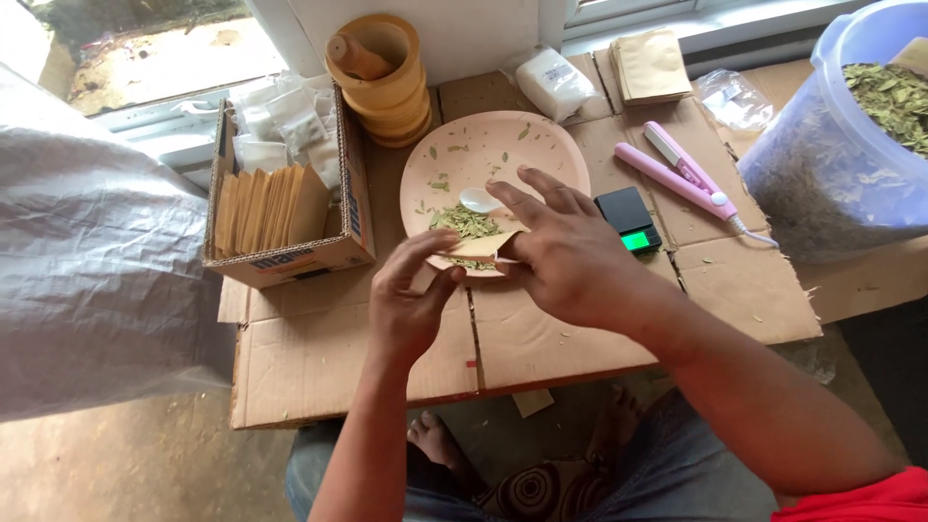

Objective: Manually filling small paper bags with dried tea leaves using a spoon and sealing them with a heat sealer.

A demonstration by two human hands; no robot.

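My left hand (pixel 411 295) and my right hand (pixel 565 256) both pinch a small brown paper pouch (pixel 480 245) at the near rim of a pale pink plate (pixel 503 145). Dried green leaves (pixel 464 221) lie in a little heap on the plate just above the pouch, with loose bits scattered further back. A white plastic spoon (pixel 476 199) rests on the plate beside the heap, close to my right fingers.
Flattened cardboard (pixel 541 338) covers the surface. A cardboard box (pixel 290 208) of brown pouches and white packets stands left. A wooden mortar with pestle (pixel 382 72), a small black scale (pixel 628 220), a pink heat sealer (pixel 681 174) and a clear tub of dried leaves (pixel 841 135) sit behind and right.
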